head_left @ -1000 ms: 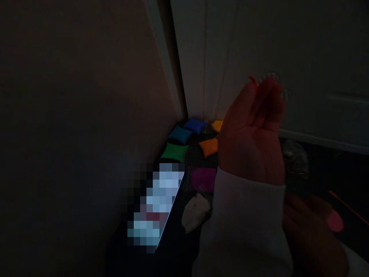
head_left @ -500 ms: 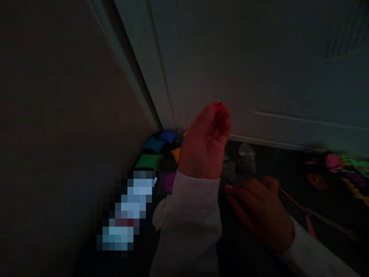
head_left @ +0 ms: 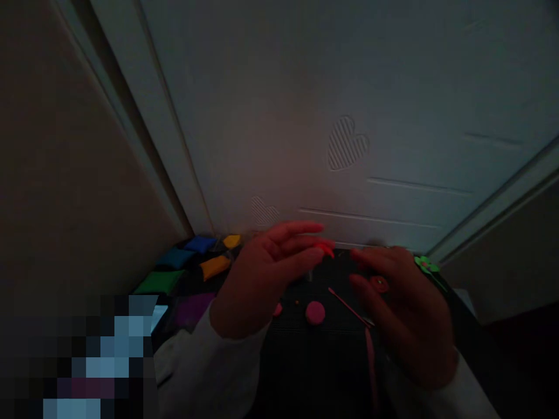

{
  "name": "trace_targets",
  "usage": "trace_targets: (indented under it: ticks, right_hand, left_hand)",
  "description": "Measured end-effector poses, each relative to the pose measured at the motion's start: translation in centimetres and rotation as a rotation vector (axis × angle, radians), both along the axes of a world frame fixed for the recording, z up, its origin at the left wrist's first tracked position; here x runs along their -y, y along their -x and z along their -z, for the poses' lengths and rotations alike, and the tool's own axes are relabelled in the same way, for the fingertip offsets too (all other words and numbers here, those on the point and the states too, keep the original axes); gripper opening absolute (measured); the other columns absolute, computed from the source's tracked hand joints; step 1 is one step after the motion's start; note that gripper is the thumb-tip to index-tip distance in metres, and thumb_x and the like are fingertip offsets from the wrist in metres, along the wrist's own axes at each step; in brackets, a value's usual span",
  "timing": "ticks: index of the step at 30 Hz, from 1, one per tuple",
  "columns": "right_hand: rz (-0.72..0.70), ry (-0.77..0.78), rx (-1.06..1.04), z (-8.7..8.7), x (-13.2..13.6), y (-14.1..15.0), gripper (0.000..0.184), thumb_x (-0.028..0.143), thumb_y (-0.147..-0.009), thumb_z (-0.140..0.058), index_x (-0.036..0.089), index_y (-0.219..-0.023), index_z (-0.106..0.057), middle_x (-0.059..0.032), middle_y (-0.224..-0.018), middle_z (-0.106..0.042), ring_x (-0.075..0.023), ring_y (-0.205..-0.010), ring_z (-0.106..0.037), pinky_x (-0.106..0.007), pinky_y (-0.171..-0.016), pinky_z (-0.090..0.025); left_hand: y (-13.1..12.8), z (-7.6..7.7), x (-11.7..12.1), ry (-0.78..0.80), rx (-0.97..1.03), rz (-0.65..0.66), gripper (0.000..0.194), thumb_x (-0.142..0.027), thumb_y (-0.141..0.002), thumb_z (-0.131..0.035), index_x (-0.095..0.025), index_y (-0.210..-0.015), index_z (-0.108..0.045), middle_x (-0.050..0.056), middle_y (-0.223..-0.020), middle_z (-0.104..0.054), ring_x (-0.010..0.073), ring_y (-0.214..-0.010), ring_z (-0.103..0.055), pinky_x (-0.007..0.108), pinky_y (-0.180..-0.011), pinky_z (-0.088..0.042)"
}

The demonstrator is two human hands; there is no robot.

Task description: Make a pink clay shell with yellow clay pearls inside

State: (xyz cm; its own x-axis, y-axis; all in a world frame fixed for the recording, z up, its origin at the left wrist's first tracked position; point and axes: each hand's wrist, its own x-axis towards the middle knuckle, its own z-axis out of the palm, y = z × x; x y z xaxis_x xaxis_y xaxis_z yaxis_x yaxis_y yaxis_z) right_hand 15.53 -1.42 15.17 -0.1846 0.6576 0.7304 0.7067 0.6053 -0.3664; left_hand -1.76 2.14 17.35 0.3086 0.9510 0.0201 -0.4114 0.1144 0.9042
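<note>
My left hand [head_left: 262,273] pinches a small, bright red soft piece [head_left: 325,249] between thumb and fingertips; it looks like modelling clay. Facing it on the right is my right hand [head_left: 406,314], thumb and fingers apart, nothing visible between them. Below the hands a round pink lump [head_left: 315,313] lies on the dark surface [head_left: 305,366]. A thin pink stick tool [head_left: 349,306] lies slanted beside the right hand. Nearer to me is a long pink strip [head_left: 371,364]. Part of a second pink lump [head_left: 277,309] shows by my left wrist.
To the left lie soft packets: blue [head_left: 201,243], teal [head_left: 175,257], green [head_left: 160,282], orange [head_left: 215,267], yellow [head_left: 232,241] and purple [head_left: 192,307]. A pixelated bright screen [head_left: 117,337] is nearer. A green flower shape [head_left: 427,265] lies right. A white panel with hearts [head_left: 347,142] stands behind.
My left hand has come down and turned sideways, still with the red piece. The right hand has risen off the surface and opened towards it. The view has shifted, uncovering the pink lump.
</note>
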Motion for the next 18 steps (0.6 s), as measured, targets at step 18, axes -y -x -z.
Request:
trace_targets:
  ticks: [18]
  right_hand:
    - [-0.198,0.077,0.076,-1.3,0.0,-2.6,0.025,0.018,-0.083,-0.053,0.025,-0.107,-0.059,-0.0008,-0.100,-0.066,-0.0144,-0.089,-0.059,-0.035,-0.082,-0.043]
  left_hand:
    - [-2.7,0.6,1.5,0.001,-0.089,0.107,0.024,-0.017,-0.067,-0.070,-0.027,-0.089,-0.066,-0.002,-0.074,-0.070,0.0054,-0.052,-0.054,0.012,-0.042,-0.035]
